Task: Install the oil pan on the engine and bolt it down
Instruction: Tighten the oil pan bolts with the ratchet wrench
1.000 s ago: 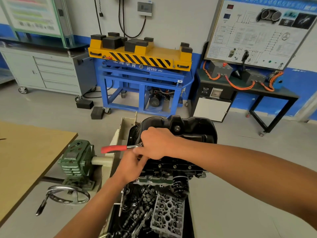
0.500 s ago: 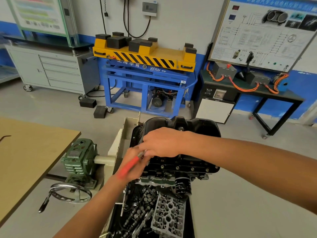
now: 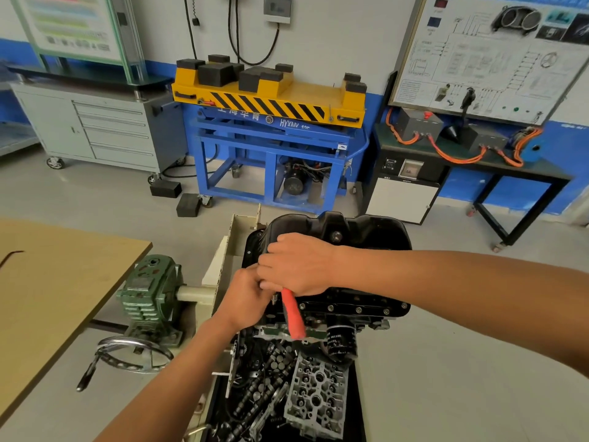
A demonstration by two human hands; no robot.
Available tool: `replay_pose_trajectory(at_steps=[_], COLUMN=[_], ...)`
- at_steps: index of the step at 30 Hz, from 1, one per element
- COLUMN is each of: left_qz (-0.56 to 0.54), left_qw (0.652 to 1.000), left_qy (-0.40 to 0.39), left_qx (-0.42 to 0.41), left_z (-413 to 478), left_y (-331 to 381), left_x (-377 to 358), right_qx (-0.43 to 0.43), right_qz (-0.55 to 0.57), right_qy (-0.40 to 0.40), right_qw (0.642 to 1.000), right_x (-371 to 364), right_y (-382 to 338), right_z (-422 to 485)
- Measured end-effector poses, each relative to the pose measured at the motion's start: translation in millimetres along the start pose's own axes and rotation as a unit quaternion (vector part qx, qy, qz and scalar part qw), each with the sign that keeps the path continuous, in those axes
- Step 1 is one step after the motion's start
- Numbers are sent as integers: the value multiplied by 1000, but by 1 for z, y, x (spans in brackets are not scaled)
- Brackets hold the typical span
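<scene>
Black metal oil pan [image 3: 366, 231] sits on top of the upturned dark engine block [image 3: 350, 306], right hand [image 3: 296, 263] at its near-left corner, fingers clamped over the head end of a red-handled ratchet wrench [image 3: 292, 314], left hand [image 3: 243, 301] touching alongside, fingers curled, can't tell what they grip.

Right hand [image 3: 296, 266] hides the wrench [image 3: 293, 314] head and whatever it sits on at near-left corner of the oil pan [image 3: 366, 228]; handle blurred, left hand [image 3: 245, 298] fingertips unseen.
</scene>
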State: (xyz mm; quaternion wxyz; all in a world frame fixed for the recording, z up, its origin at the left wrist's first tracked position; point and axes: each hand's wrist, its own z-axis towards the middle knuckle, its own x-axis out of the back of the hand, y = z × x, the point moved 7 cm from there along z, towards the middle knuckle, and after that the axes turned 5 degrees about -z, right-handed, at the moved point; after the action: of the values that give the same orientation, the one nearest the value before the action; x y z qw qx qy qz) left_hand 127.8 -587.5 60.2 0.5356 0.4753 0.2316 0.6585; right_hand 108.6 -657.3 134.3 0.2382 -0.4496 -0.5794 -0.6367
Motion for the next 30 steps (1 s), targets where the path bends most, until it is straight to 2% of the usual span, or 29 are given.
replay_pose_trajectory(at_steps=[3,7,8,10,11,12,13,16,18,22,28,30], left_qz=[-16,-152,-212,-356,-401,-408,-367,-99,13,51,119,133], left_qw=[999,978,962,906,881,871,884,944,950,940,895,889], left_qy=[4,-5,7,51,70,70,45,-99,-154,-204,-343,-364], left_qx=[37,146,174,223,241,264,287,300,272,267,258,242], left_z=[-4,-14,-17,-23,-26,-28,-30,-34,-36,-36,-20,-17], left_y=[-12,-27,-26,-17,-12,-3,9,51,67,67,61,61], left_x=[-1,-3,0,13,21,28,33,24,11,-1,23,26], right_qx=[-35,-76,-91,-122,-132,-135,-134,-157,-171,-196,-322,-332], right_qz=[-16,-9,-1,16,21,21,20,49,63,52,94,98], right_qy=[1,-17,-11,1,-1,-8,-17,-14,-8,-8,-21,-26], right_qw=[999,997,996,992,991,991,991,986,983,979,942,938], right_x=[-2,-5,-5,-6,-7,-9,-11,-11,-11,-11,-12,-11], right_y=[-2,-2,-1,2,3,3,2,6,7,4,6,8], right_z=[9,15,15,13,13,13,14,13,13,6,9,12])
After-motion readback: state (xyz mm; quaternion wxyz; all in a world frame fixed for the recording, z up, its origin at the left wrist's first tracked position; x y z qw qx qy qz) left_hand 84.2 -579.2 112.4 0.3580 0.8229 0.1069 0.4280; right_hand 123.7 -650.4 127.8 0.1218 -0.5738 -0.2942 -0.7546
